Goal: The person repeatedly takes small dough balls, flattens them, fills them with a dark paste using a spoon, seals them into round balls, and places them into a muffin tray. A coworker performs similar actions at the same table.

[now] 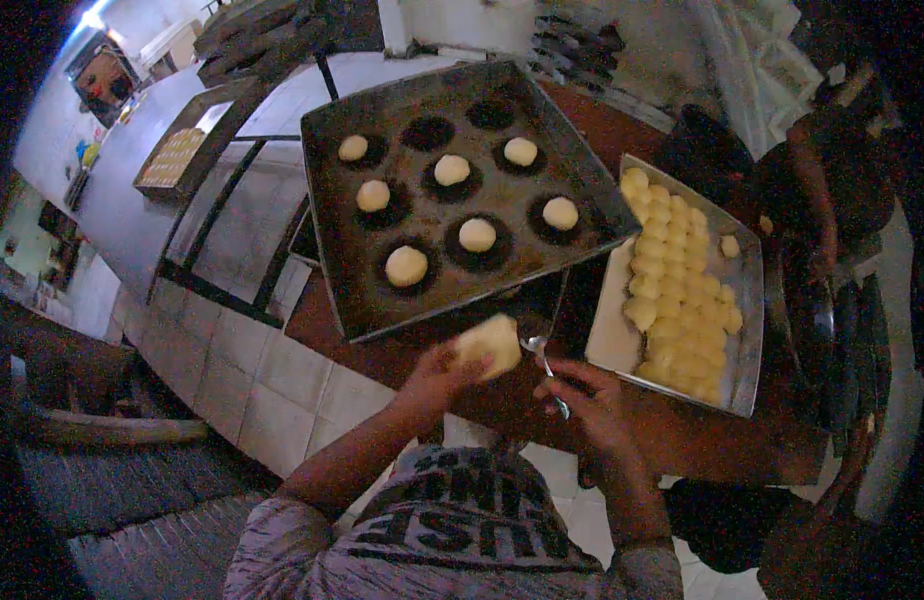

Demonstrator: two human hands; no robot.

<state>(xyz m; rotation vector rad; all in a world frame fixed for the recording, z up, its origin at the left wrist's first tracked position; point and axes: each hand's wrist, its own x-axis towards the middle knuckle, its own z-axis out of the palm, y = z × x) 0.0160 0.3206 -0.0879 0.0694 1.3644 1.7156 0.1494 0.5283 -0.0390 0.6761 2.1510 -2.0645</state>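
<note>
My left hand (441, 381) holds a flattened piece of pale dough (489, 346) just past the near edge of a large metal baking tray (405, 112). In my right hand (591, 394) is a metal spoon (549, 367), its bowl end close to the dough's right side. On the large tray several pale dough balls (477, 235) sit on dark round patches; two far patches carry no ball. To the right, a smaller metal tray (748, 322) holds many yellowish balls (675, 300) packed together, with one loose ball (730, 246) apart. A pale flat slab (615, 315) lies along its left side.
Both trays rest on a reddish-brown table (777, 442). At far left, another tray of pale pieces (175, 159) stands near a black metal frame (214, 217). A person (826, 172) is at the right. A slatted chair (146, 480) stands lower left on the tiled floor (270, 409).
</note>
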